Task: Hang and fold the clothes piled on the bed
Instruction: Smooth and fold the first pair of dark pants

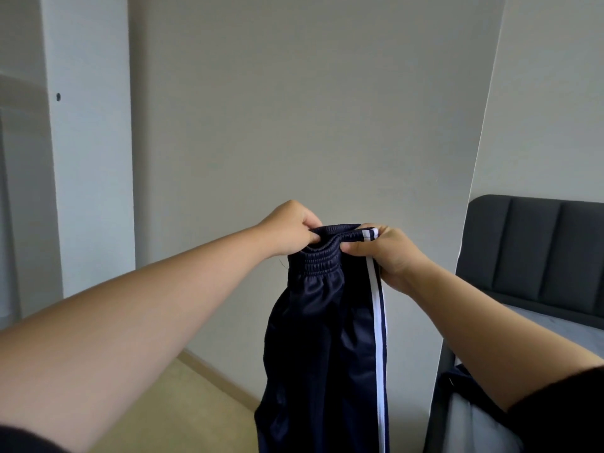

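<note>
A pair of navy track trousers (322, 348) with a white side stripe hangs straight down in front of me, held up by its elastic waistband. My left hand (289, 228) pinches the left end of the waistband. My right hand (390, 253) grips the right end, where the stripe begins. Both arms are stretched forward at chest height. The trouser legs run out of view at the bottom edge.
A plain grey wall (294, 109) faces me. A white wardrobe panel (88, 142) stands at the left. At the right is the bed (555, 325) with a dark padded headboard (536, 250); dark and white cloth (464, 407) lies at its near corner. Beige floor (183, 410) shows below.
</note>
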`<move>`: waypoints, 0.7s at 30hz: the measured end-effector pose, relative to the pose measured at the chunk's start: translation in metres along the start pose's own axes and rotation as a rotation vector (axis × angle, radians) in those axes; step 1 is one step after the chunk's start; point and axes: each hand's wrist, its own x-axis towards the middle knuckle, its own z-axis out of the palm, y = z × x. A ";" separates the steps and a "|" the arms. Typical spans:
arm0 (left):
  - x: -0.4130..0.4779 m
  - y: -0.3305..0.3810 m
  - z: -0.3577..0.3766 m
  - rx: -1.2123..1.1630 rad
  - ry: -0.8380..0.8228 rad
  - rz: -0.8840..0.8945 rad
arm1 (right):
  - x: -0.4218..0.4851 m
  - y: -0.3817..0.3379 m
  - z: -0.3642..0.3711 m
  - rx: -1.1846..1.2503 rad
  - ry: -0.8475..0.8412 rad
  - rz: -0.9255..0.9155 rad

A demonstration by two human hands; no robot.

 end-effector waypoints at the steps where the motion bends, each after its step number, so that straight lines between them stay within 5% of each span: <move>1: 0.001 0.001 0.002 -0.005 0.016 0.006 | 0.000 0.002 0.002 -0.002 0.042 -0.008; 4: -0.001 0.002 0.006 -0.178 0.107 0.050 | 0.003 0.005 0.001 0.016 0.177 -0.033; 7: -0.008 0.000 0.008 -0.242 -0.023 0.133 | 0.004 0.004 -0.006 0.025 0.251 -0.066; 10: -0.009 -0.008 0.011 0.068 -0.093 0.153 | 0.001 0.003 -0.009 -0.007 0.221 -0.057; 17: -0.006 -0.030 -0.002 -0.158 0.104 0.013 | -0.004 -0.006 -0.027 -0.175 -0.014 0.023; 21: -0.005 -0.032 0.001 -0.171 0.164 0.015 | -0.005 -0.006 -0.030 -0.196 -0.009 0.019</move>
